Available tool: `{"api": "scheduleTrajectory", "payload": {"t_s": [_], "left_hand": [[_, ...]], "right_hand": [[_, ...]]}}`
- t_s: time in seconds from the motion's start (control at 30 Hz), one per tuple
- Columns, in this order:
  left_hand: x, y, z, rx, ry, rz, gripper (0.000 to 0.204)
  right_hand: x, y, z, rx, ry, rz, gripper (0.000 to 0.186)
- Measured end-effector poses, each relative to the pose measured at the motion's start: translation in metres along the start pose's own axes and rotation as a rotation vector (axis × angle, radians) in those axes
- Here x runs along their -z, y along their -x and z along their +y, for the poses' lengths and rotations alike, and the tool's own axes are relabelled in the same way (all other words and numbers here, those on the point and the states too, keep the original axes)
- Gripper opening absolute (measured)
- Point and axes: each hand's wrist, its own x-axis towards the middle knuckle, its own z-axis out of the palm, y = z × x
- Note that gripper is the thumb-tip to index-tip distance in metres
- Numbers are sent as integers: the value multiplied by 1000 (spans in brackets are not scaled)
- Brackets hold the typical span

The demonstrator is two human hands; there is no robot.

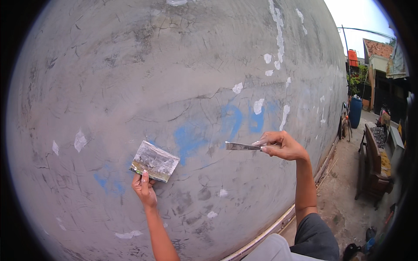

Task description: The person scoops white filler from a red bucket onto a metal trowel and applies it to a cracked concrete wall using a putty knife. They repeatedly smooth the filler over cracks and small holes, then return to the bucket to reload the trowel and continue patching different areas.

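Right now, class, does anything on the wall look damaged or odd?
Yes: thin dark cracks run across the grey wall, above the board in the left hand. Blue smears also look odd against the grey, and white patches dot it unevenly.

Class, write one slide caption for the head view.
Left hand holding a white-smeared rectangular board, right hand a putty knife, before a cracked grey wall dotted with white patches.

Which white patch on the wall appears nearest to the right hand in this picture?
The slim upright patch directly above the right hand; its lower end nearly meets it, while the others appear farther away.
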Motion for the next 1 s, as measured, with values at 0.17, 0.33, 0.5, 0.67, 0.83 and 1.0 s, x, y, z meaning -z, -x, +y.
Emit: {"api": "scheduleTrajectory", "payload": {"t_s": [0.17,0.33,0.5,0.67,0.83,1.0], "left_hand": [[-5,-9,-5,44,17,-82,18],[0,1,17,293,-18,-147,17],[22,109,54,749,-45,-36,21],[37,214,41,997,16,333,28],[6,235,87,730,16,293,32],[-40,244,115,723,-140,307,25]], "right_hand": [[-137,168,167,-540,-1050,114,32],[-275,322,169,-954,-1503,307,37],[-350,387,158,-1173,-1704,51,32],[-317,349,170,-1207,-1553,28,29],[-246,284,135,-1000,-1281,-28,43],[-166,254,74,-802,-1209,-27,39]]}}
